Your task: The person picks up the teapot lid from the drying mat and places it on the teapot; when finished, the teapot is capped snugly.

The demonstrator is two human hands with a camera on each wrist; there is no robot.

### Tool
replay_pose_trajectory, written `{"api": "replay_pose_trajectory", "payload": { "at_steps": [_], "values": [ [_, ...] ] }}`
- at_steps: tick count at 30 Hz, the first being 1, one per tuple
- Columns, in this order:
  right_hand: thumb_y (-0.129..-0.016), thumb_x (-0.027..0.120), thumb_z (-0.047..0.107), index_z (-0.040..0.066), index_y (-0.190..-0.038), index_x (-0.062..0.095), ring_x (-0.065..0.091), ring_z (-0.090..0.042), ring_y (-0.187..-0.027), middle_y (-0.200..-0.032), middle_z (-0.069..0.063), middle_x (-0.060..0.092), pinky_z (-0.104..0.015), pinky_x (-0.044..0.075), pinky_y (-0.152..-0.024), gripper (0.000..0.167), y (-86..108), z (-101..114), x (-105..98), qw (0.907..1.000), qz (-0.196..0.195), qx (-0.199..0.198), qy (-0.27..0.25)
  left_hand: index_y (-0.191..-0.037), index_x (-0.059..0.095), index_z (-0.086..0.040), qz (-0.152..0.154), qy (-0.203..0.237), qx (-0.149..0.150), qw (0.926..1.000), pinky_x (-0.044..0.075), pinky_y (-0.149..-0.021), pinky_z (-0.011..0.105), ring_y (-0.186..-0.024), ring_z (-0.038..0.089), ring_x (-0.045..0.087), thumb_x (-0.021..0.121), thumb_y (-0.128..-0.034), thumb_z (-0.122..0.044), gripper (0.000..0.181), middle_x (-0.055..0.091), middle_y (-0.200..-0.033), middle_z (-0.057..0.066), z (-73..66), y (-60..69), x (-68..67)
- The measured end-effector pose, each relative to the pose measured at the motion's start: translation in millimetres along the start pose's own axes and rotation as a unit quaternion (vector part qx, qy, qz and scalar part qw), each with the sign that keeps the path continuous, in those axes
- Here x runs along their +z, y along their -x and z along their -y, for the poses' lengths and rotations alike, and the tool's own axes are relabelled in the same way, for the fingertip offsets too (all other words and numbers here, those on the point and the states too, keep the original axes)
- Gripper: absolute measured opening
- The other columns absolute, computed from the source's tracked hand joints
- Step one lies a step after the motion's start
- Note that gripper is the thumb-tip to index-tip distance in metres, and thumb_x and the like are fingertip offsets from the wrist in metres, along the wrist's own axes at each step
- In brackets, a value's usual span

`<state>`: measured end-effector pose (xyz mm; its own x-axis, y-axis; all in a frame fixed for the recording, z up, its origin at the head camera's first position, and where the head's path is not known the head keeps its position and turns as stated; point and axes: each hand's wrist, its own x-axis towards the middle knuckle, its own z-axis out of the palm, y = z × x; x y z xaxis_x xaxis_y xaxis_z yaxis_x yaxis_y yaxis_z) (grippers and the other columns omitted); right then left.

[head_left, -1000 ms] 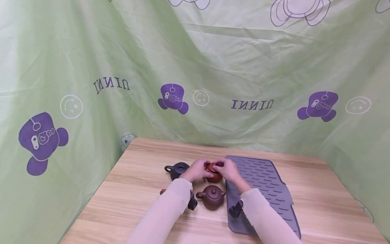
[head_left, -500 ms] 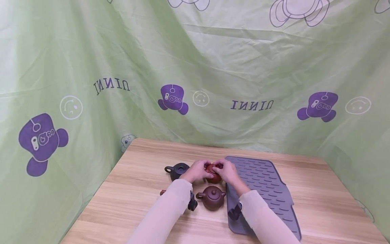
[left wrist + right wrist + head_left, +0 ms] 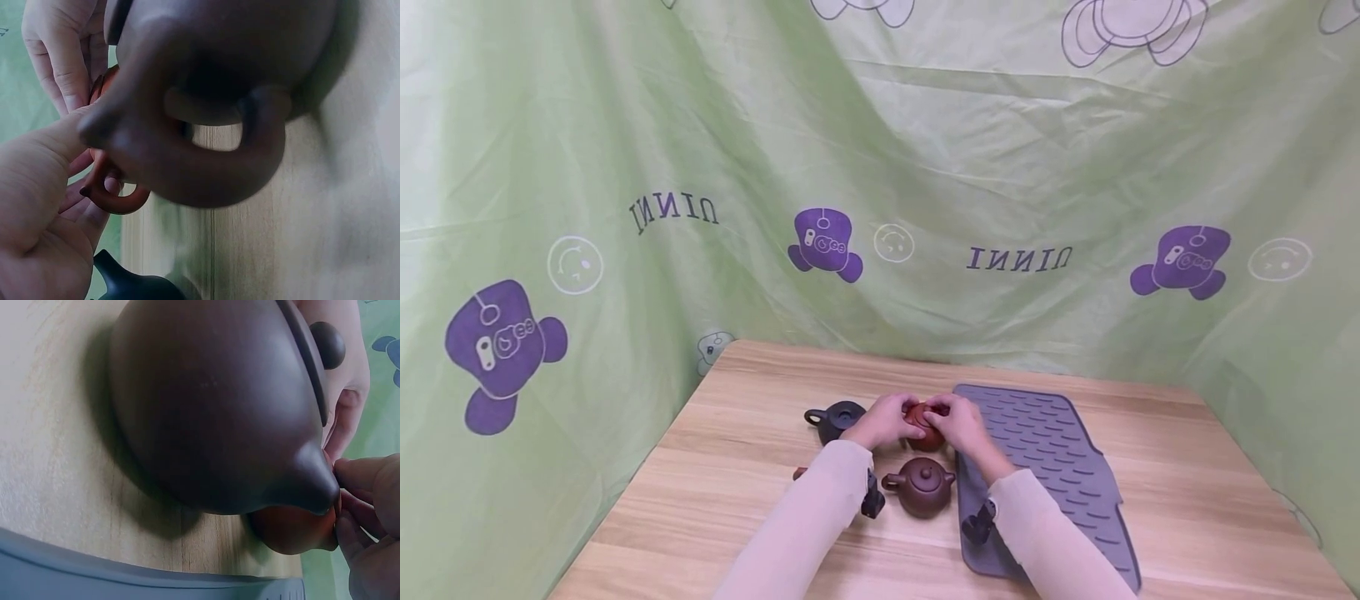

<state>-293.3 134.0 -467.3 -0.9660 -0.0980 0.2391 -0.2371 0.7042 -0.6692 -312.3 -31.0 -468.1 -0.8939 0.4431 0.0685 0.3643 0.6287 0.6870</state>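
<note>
A small red-brown teapot (image 3: 927, 437) stands on the table between both hands. My left hand (image 3: 886, 422) holds it around its handle side; the handle (image 3: 122, 201) shows below the fingers in the left wrist view. My right hand (image 3: 964, 425) pinches the teapot's top near the lid, thumb and fingertips close together, which hides most of the lid. Nearer the body, a dark purple-brown teapot (image 3: 924, 487) with its lid on sits upright, handle to the left; it fills much of both wrist views. A black teapot (image 3: 841, 420) stands left of my left hand.
A grey ridged mat (image 3: 1037, 442) lies right of the teapots, partly under my right forearm. A reddish tip (image 3: 800, 472) of some object pokes out beside my left sleeve. Green printed cloth (image 3: 925, 167) hangs behind the wooden table (image 3: 700, 500).
Both hands stay on the red-brown teapot, with only a very slight shift of the right fingers at its top. The other teapots and the mat have not moved.
</note>
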Motion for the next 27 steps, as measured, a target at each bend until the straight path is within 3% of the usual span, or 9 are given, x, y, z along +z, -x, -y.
{"api": "replay_pose_trajectory", "payload": {
  "at_steps": [8,15,21,27],
  "values": [
    [-0.084,0.076,0.012,0.005,-0.103,0.074,0.064,-0.031,-0.098,-0.101,-0.011,0.071,-0.046,0.05,-0.087,0.02,-0.7,1.4,-2.1,0.9999,-0.001,-0.006,-0.012,-0.117,0.063,0.001,0.008,-0.016,0.013,0.9998,0.05,-0.085,0.031,-0.092,0.02,0.063,0.084,-0.0768,-0.016,0.048,0.067,-0.103,0.009,-2.1,-0.4,-5.1],
    [-0.085,0.074,0.011,0.003,-0.11,0.071,0.065,-0.03,-0.094,-0.102,-0.014,0.069,-0.043,0.052,-0.083,0.026,3.8,0.0,-20.7,0.9997,0.002,0.008,-0.023,-0.132,0.055,0.002,0.01,-0.041,0.003,0.9991,0.044,-0.098,0.04,-0.115,0.029,0.057,0.081,-0.0812,-0.026,0.064,0.06,-0.126,0.016,-4.2,4.9,-16.9],
    [-0.09,0.07,0.014,0.002,-0.119,0.068,0.062,-0.036,-0.102,-0.116,-0.019,0.064,-0.049,0.049,-0.088,0.031,12.3,-10.8,-44.1,0.9999,0.003,0.011,0.01,-0.139,0.05,0.001,-0.015,-0.103,0.012,0.9946,0.033,-0.108,0.044,-0.131,0.035,0.042,0.072,-0.0894,-0.03,0.062,0.047,-0.142,0.021,-3.7,25.6,-47.4],
    [-0.093,0.066,0.015,0.0,-0.122,0.064,0.054,-0.043,-0.114,-0.123,-0.024,0.059,-0.056,0.042,-0.096,0.033,27.7,-30.5,-66.8,0.9964,-0.01,-0.014,0.083,-0.139,0.047,0.004,-0.073,-0.159,0.016,0.9845,0.032,-0.109,0.047,-0.132,0.038,0.04,0.069,-0.0917,-0.03,0.062,0.041,-0.144,0.025,11.8,57.6,-78.9]
  ]
}}
